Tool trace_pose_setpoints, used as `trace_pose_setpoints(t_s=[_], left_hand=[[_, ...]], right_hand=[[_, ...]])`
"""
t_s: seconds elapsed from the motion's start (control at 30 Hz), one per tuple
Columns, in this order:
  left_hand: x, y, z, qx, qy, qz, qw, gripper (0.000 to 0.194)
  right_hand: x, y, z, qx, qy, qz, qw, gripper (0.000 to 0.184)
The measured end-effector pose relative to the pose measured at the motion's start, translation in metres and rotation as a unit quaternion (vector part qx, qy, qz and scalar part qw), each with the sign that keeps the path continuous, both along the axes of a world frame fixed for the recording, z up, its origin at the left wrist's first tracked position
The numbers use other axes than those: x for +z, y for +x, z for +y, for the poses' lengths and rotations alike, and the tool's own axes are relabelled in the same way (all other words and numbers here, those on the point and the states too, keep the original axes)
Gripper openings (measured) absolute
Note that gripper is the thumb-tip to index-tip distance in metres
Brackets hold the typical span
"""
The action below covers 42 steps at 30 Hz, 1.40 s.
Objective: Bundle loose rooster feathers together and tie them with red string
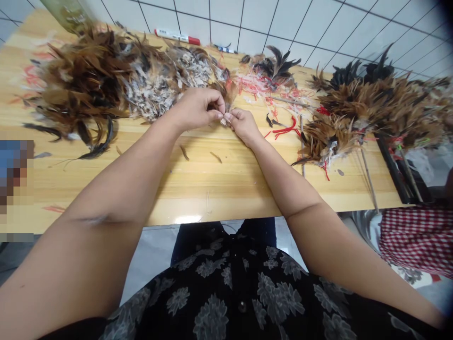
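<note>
My left hand (202, 107) and my right hand (244, 125) meet over the wooden table, fingertips pinched together. Between them is a small bunch of brown feathers (230, 92), tips pointing away from me and pale quill ends at my fingers. Both hands are closed on those quill ends; exactly which finger bears on which quill is hidden. Just beyond my left hand lies a pile of grey-white feathers (152, 89). A large heap of brown feathers (85, 75) spreads farther left. Red and white plastic string (253, 86) lies tangled behind my right hand.
Bundled feather dusters (375, 101) with thin sticks crowd the table's right side. Red string pieces (288, 127) lie right of my hands. A red-capped marker (177, 36) rests by the tiled wall. A black tray (391, 170) and checked cloth (417, 238) are at right.
</note>
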State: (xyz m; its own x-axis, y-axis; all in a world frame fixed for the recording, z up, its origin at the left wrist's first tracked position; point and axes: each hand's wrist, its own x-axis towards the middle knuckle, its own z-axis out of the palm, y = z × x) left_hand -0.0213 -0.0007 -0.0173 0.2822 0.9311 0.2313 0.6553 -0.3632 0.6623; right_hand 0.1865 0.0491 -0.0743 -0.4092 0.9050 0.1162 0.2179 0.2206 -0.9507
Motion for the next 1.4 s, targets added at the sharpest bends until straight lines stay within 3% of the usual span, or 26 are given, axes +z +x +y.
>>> trace_pose_setpoints(t_s=[0.17, 0.3, 0.4, 0.63, 0.83, 1.07, 1.27, 1.4], left_hand=[[0.006, -0.002, -0.003, 0.0, -0.024, -0.012, 1.0, 0.019], [0.008, -0.003, -0.004, -0.047, -0.084, -0.072, 0.993, 0.015], [0.01, -0.002, -0.005, -0.019, -0.089, -0.064, 0.994, 0.009], [0.019, 0.007, -0.012, 0.058, -0.081, 0.018, 0.995, 0.018], [0.016, 0.009, -0.011, 0.06, -0.079, -0.031, 0.995, 0.022], [0.01, -0.002, -0.002, 0.022, -0.104, -0.115, 0.988, 0.016], [0.012, 0.005, -0.006, 0.03, -0.1, -0.074, 0.992, 0.02], [0.005, 0.005, -0.002, 0.04, -0.059, -0.054, 0.996, 0.017]], right_hand=[[-0.001, 0.001, 0.001, -0.017, 0.015, -0.007, 1.0, 0.057], [-0.009, 0.002, 0.005, -0.021, 0.018, 0.011, 1.0, 0.051], [-0.017, 0.003, 0.011, 0.003, 0.023, 0.006, 1.0, 0.047], [-0.034, 0.007, 0.025, 0.021, 0.093, -0.045, 0.994, 0.048], [-0.035, 0.006, 0.027, 0.043, 0.161, -0.127, 0.978, 0.045], [-0.036, 0.012, 0.033, 0.004, 0.166, -0.135, 0.977, 0.047], [-0.036, 0.009, 0.033, 0.025, 0.147, -0.148, 0.978, 0.042], [-0.033, 0.009, 0.029, 0.037, 0.125, -0.116, 0.985, 0.042]])
